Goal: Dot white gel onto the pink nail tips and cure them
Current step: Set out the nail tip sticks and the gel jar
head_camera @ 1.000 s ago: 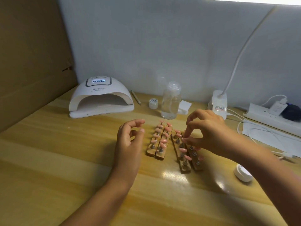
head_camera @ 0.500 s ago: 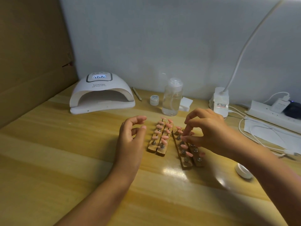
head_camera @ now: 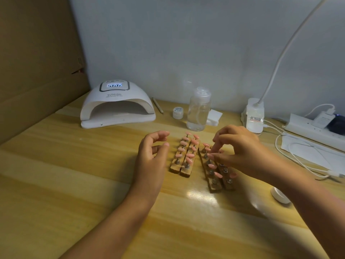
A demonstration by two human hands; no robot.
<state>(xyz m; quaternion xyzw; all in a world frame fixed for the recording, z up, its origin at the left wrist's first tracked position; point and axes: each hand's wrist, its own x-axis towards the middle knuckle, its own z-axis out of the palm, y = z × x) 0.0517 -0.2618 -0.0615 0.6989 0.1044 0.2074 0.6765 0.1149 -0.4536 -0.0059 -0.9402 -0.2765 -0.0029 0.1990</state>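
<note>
Four short wooden holder strips (head_camera: 186,165) lie in two pairs at the middle of the pale wooden tabletop (head_camera: 74,174), each carrying oval pink nail tips (head_camera: 190,155) on small metal pegs. The left hand (head_camera: 151,156) rests just left of the left pair, fingers loosely curled, holding nothing. The right hand (head_camera: 239,152) hovers over the right pair, thumb and forefinger drawn close at a tip; whether they pinch it cannot be told. A white domed curing lamp (head_camera: 117,105) stands at the far left.
</note>
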